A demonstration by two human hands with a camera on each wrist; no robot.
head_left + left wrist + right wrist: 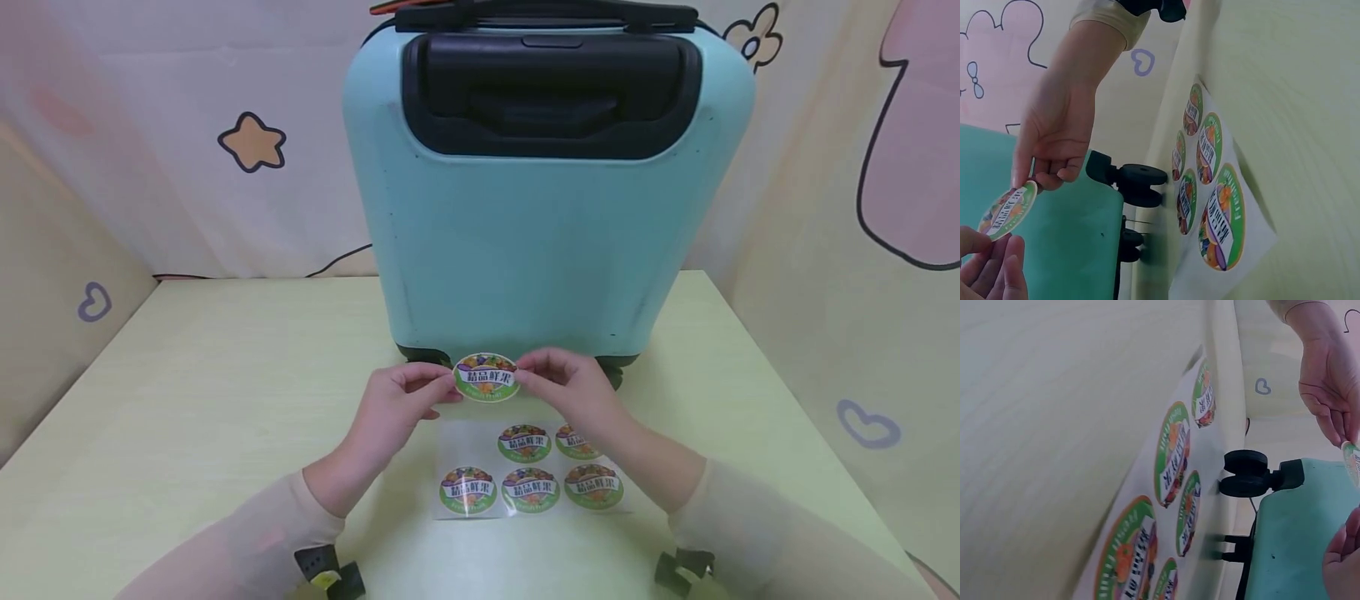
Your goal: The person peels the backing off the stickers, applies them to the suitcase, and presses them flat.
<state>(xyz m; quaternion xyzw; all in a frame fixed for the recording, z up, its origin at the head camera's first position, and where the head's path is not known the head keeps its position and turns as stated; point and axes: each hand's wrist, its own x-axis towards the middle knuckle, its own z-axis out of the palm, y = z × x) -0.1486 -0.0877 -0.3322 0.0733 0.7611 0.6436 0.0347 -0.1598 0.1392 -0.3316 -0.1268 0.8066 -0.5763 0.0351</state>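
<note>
An oval sticker [486, 377] with fruit pictures, a green lower band and dark lettering is held up between both hands, in front of the suitcase's lower edge. My left hand [397, 406] pinches its left end between thumb and fingers. At the opposite end, the right hand [573, 390] pinches the sticker likewise; the left wrist view shows both grips. Below the hands a white sticker sheet [480, 447] lies on the table, bearing several matching oval stickers [531, 490]. Its upper left spot holds no sticker. The right forearm partly covers the sheet's upper right sticker.
A light blue suitcase [525, 242] with a black handle panel [555, 96] stands upright at the back of the pale table [225, 400]. Its black wheels [1141, 184] rest on the tabletop. Patterned cloth [172, 125] hangs behind and at both sides.
</note>
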